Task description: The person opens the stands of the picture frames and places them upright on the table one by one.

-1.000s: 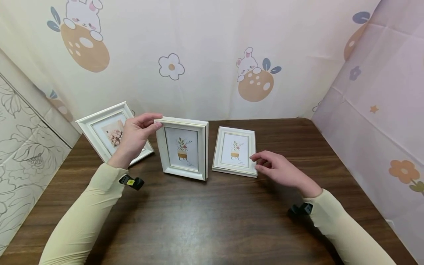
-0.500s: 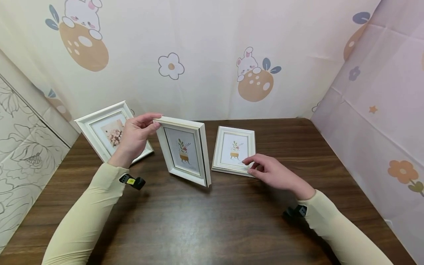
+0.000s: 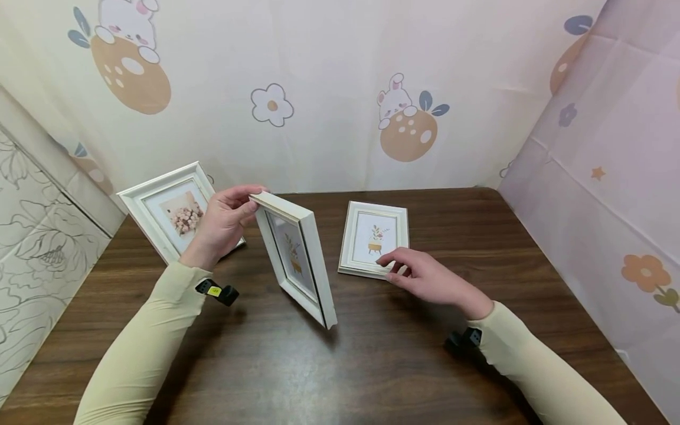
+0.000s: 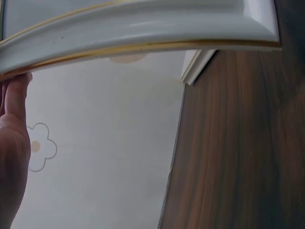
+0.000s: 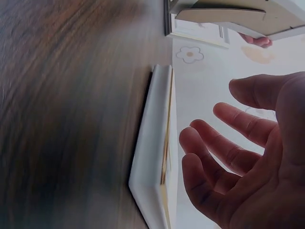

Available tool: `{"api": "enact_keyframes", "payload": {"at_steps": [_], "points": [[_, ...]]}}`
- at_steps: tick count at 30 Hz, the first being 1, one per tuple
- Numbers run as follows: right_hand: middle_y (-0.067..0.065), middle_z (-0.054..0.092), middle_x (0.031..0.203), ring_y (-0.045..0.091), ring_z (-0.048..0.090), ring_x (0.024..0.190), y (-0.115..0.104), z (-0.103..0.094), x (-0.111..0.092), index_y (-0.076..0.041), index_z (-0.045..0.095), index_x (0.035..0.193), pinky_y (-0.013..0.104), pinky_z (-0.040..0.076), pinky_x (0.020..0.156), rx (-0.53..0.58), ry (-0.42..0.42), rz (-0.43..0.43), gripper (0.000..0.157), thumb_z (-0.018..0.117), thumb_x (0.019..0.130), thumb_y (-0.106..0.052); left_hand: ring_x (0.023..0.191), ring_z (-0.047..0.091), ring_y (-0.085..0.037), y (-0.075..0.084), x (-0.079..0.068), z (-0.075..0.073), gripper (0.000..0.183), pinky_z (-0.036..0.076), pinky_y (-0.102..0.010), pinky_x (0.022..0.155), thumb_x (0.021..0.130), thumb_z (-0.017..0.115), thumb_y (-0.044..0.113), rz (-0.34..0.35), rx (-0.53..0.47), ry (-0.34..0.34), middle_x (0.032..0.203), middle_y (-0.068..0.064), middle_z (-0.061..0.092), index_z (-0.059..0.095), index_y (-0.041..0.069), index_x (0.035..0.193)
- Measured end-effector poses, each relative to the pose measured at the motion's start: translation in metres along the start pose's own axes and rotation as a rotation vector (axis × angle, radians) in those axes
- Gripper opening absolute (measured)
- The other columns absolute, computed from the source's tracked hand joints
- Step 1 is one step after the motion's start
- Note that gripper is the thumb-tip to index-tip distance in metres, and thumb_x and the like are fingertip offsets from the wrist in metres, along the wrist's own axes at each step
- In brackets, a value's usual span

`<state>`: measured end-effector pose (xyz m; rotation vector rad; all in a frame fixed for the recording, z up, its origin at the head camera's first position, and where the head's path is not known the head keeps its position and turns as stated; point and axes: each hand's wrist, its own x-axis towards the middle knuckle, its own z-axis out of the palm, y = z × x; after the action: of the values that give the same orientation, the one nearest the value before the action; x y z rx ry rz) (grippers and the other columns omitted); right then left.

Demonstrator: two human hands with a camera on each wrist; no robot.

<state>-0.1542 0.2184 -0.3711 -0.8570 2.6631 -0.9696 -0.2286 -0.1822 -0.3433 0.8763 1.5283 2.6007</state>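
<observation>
My left hand [image 3: 225, 221] pinches the upper left corner of a white picture frame [image 3: 292, 260], thumb in front and fingers behind. This frame stands upright and angled, its glass facing left and its lower right corner nearest me, close over the table. Its back, with a stand flap [image 5: 224, 15], shows in the right wrist view. A matching picture frame [image 3: 374, 236] with a potted-plant print lies flat on the table, face up. Over its lower right corner, my right hand [image 3: 425, 274] hovers with loosely bent fingers [image 5: 209, 143] that hold nothing.
A larger white picture frame [image 3: 159, 203] with a pink flower photo leans back at the far left, partly hidden by the left hand. Behind the brown wood table [image 3: 297, 378] hangs a printed curtain [image 3: 329, 136]. Another curtain [image 3: 600, 236] borders the right side.
The held picture frame has turned, its right side swinging toward me until its side edge shows broadly. My right hand has moved left, over the lying frame's near corner.
</observation>
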Motion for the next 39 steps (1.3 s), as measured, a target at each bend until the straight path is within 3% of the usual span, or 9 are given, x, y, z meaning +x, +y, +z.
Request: {"api": "enact_keyframes", "payload": {"at_steps": [17, 27, 39], "points": [[0.004, 0.065, 0.110, 0.010, 0.058, 0.092, -0.031, 0.020, 0.015, -0.012, 0.062, 0.125, 0.041, 0.053, 0.077, 0.016, -0.068, -0.113, 0.028, 0.064, 0.099, -0.022, 0.104, 0.065, -0.020, -0.011, 0.004, 0.006, 0.018, 0.055, -0.025, 0.083, 0.091, 0.068, 0.003, -0.020, -0.179, -0.262, 0.115, -0.010, 0.068, 0.074, 0.007, 0.108], [-0.011, 0.063, 0.110, 0.007, 0.059, 0.095, -0.044, 0.026, 0.028, -0.014, 0.064, 0.123, 0.035, 0.053, 0.076, 0.027, -0.019, -0.202, 0.026, 0.065, 0.098, -0.017, 0.101, 0.069, -0.025, -0.011, 0.005, 0.009, 0.020, 0.055, -0.033, 0.090, 0.091, 0.065, 0.003, -0.024, -0.267, -0.293, 0.115, -0.013, 0.068, 0.073, 0.005, 0.109], [-0.010, 0.067, 0.106, 0.007, 0.063, 0.095, -0.054, 0.037, 0.042, -0.014, 0.069, 0.116, 0.029, 0.055, 0.080, 0.131, 0.119, -0.296, 0.022, 0.065, 0.095, -0.006, 0.101, 0.069, -0.025, -0.012, 0.007, 0.017, 0.019, 0.053, -0.036, 0.094, 0.092, 0.065, 0.003, -0.031, -0.330, -0.334, 0.114, -0.015, 0.066, 0.073, 0.003, 0.109]]}}
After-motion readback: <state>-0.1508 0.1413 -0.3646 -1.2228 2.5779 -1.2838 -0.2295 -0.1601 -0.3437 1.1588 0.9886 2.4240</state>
